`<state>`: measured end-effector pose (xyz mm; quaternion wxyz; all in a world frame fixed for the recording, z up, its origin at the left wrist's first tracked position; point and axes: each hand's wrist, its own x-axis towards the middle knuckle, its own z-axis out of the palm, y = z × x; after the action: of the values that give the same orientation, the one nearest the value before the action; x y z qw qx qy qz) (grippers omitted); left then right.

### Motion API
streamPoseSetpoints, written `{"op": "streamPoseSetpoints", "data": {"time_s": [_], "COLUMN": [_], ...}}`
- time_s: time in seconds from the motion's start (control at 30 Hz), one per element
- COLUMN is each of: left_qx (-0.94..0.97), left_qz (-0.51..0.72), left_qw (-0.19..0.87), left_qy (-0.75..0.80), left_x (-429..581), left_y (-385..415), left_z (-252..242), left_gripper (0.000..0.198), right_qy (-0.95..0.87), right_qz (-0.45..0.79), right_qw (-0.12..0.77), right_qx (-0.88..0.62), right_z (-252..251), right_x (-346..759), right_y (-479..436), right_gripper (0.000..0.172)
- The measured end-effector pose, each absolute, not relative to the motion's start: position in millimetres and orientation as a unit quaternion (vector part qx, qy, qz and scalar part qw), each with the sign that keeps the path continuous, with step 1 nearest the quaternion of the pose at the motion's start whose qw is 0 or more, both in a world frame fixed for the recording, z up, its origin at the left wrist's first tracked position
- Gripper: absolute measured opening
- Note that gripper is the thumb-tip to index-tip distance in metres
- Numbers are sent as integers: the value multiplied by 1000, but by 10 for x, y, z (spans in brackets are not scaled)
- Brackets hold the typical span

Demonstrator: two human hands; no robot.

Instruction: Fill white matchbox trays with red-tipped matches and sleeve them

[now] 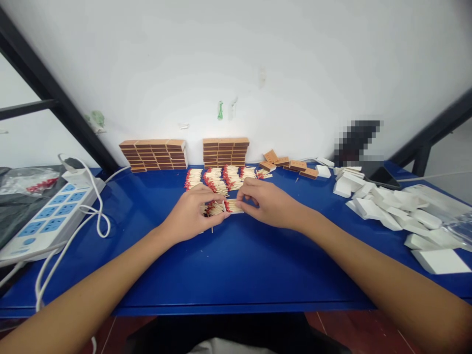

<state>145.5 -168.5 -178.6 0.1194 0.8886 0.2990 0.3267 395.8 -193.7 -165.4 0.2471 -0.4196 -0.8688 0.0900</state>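
Note:
A small white matchbox tray [236, 211] filled with red-headed matches [232, 204] is between my two hands, low over the blue table. My left hand [191, 210] grips the tray's left side, with its thumb along the near edge and its fingers at the far edge. At the tray's right end, the curled thumb and fingers of my right hand [263, 201] close on it, partly covering the match ends. Loose matches [214, 209] show under my left palm. Just beyond my hands, several heaps of matches [231, 177] lie side by side.
Closed brown matchboxes stand in a left stack [155, 155] and a middle stack [225, 152] against the wall. Loose brown covers [291, 163] lie right of them. White trays [387, 201] are piled at right. A power strip [51, 211] with white cables sits left.

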Motion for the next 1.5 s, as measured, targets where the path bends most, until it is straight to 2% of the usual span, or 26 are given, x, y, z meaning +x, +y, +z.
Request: {"op": "streamPoseSetpoints", "data": {"time_s": [0.37, 0.7, 0.97, 1.1, 1.27, 1.43, 1.5], "left_qx": [889, 890, 888, 885, 881, 879, 880], "left_qz": [323, 328, 329, 334, 342, 347, 345], "left_qw": [125, 128, 130, 129, 119, 112, 113], "left_qy": [299, 291, 293, 297, 306, 306, 307], "left_x": [1455, 1449, 1453, 1462, 1466, 1460, 1453], "left_y": [-1704, -1698, -1705, -1704, -1694, -1683, -1681], "left_z": [-1766, -1774, -1770, -1758, -1764, -1778, -1781], "left_gripper": [28, 28, 29, 30, 28, 28, 27], "right_qy": [-867, -864, -858, -784, -634, -591, -601], "right_qz": [99, 128, 141, 79, -2, -11, -10], "right_qw": [239, 265, 282, 337, 335, 314, 304], "right_qx": [-426, -409, -407, -516, -697, -743, -739], "right_z": [-1677, -1665, -1660, -1694, -1873, -1992, -2015], "right_x": [3950, 3966, 3961, 4218, 4762, 4948, 4931], "right_y": [-1913, -1894, -1865, -1634, -1238, -1043, -1012], "right_gripper": [19, 8, 13, 18, 22, 41, 43]}}
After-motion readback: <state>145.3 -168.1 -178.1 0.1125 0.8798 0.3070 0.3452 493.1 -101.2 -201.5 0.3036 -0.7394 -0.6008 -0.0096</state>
